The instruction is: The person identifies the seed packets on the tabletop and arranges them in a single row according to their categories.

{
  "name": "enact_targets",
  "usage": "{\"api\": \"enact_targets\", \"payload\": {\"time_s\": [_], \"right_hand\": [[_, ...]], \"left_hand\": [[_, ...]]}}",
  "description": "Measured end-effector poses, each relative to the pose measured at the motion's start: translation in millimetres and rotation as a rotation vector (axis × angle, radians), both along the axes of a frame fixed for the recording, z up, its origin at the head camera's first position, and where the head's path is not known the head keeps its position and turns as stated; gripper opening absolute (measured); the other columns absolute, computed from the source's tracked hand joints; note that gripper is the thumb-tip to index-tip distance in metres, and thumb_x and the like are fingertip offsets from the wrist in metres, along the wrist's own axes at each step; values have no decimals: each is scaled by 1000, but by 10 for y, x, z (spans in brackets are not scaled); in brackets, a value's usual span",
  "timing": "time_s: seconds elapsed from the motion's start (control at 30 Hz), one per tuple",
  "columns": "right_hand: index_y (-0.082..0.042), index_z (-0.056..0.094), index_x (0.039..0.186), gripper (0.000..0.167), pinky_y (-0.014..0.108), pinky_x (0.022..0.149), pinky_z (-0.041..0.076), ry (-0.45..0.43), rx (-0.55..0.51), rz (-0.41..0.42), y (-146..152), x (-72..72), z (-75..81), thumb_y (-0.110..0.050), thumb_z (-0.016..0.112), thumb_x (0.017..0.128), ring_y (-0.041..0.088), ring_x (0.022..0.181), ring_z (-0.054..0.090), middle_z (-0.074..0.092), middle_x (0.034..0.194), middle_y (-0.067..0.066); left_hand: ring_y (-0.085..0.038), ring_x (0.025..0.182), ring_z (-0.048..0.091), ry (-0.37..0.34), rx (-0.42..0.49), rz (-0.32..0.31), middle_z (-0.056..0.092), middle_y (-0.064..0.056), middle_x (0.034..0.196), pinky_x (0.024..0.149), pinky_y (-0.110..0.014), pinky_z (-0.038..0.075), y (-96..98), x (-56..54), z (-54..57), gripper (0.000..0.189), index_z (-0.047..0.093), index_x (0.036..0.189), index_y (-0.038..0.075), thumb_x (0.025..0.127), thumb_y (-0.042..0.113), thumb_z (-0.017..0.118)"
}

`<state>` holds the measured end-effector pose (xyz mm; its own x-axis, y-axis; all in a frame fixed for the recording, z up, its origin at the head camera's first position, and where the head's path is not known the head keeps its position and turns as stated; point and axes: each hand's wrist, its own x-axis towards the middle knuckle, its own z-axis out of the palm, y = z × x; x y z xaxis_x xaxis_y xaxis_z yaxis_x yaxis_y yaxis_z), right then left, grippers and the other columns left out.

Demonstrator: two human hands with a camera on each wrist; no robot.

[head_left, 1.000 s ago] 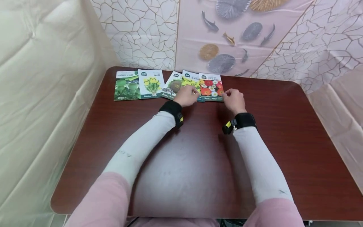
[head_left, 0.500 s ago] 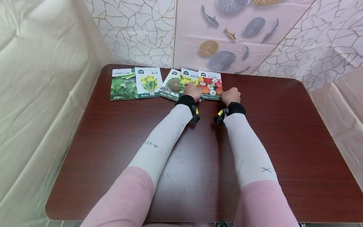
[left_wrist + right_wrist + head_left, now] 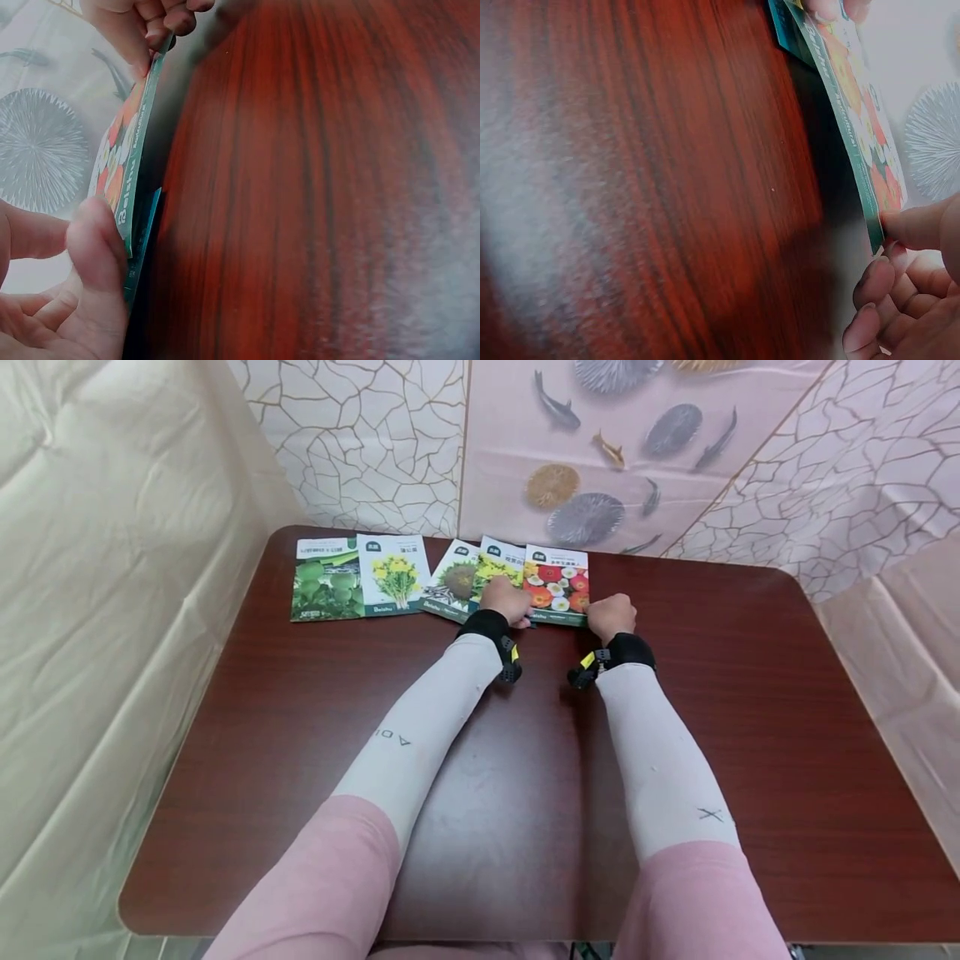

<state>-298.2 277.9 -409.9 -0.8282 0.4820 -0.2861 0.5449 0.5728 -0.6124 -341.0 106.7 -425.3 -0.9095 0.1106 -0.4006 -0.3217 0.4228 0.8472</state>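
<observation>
A seed packet with red and white flowers (image 3: 557, 585) lies at the right end of a row along the table's back edge. My right hand (image 3: 612, 613) pinches its lower right corner, thumb (image 3: 915, 225) on the printed face and fingers beneath. At its left side, my left hand (image 3: 506, 600) holds the edge, with a fingertip (image 3: 97, 240) against the lower left corner. The packet's near edge stands slightly off the table. Partly behind my left hand are a yellow-flower packet (image 3: 497, 562) and a sunflower packet (image 3: 454, 578).
Farther left, a packet with yellow blooms (image 3: 394, 575) overlaps a green-leaf packet (image 3: 327, 580). All of these rest on a dark red wooden table (image 3: 480, 827). Patterned cloth (image 3: 375, 443) hangs directly behind, and a pale curtain (image 3: 112, 610) borders the left side.
My left hand has moved right, to the left edge of the red-flower packet. My right hand has closed in on its lower right corner. The head view has shifted slightly.
</observation>
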Motion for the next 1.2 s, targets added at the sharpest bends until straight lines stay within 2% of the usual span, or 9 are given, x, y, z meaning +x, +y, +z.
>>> {"api": "enact_targets", "payload": {"time_s": [0.17,0.3,0.4,0.5,0.67,0.83,0.93,1.07,1.2], "right_hand": [[2,66,112,34,35,89,44,38,-16,55,-136,66,-10,-27,55,97,27,110,50,60,129,16],[-2,68,113,31,30,78,41,73,-77,125,-262,190,11,-26,55,98,23,105,48,60,128,12],[-6,67,116,30,28,72,41,106,-124,186,-390,321,62,-27,56,97,20,95,52,62,116,10],[-7,65,111,27,28,67,42,158,-124,280,-527,505,157,-27,56,97,18,81,54,63,96,7],[-6,65,103,24,29,65,40,262,-123,440,-771,958,359,-28,57,96,17,72,51,60,83,4],[-9,65,99,25,27,63,40,347,-193,480,-962,1477,518,-33,61,95,19,73,49,58,84,4],[-10,64,99,27,26,62,38,379,-242,483,-1046,1796,565,-36,62,94,20,71,47,57,83,5],[-10,64,97,23,26,60,39,423,-312,449,-1139,2177,572,-33,64,93,19,68,48,57,81,5],[-10,65,94,17,25,58,40,486,-343,422,-1222,2401,588,-26,67,92,18,67,50,59,79,6]], "left_hand": [[-8,44,60,11,40,50,72,-3,75,53,-24,55,-167,34,-66,20,67,105,4,96,18,56],[-8,41,57,63,70,94,66,-1,64,47,-22,52,-415,123,-59,17,72,92,4,94,18,61],[-8,40,53,109,127,107,63,-1,61,44,-21,48,-674,250,1,16,72,88,3,92,17,64],[-7,40,52,140,176,86,61,0,60,43,-20,46,-950,447,73,16,69,89,3,92,18,65],[-9,44,53,178,231,30,62,-2,62,43,-21,45,-1417,962,193,16,65,90,6,92,21,66],[-17,50,57,265,224,-31,64,-9,68,47,-29,50,-1800,1650,398,19,64,94,8,92,27,66],[-30,53,59,325,224,-30,64,-12,68,48,-33,52,-1928,2008,516,24,64,94,9,91,32,68],[-44,59,58,359,247,-2,63,-12,67,48,-36,52,-2001,2358,598,27,63,93,10,89,35,69],[-41,57,58,357,272,36,62,-11,67,49,-34,53,-2040,2592,620,25,63,94,9,88,32,71]]}}
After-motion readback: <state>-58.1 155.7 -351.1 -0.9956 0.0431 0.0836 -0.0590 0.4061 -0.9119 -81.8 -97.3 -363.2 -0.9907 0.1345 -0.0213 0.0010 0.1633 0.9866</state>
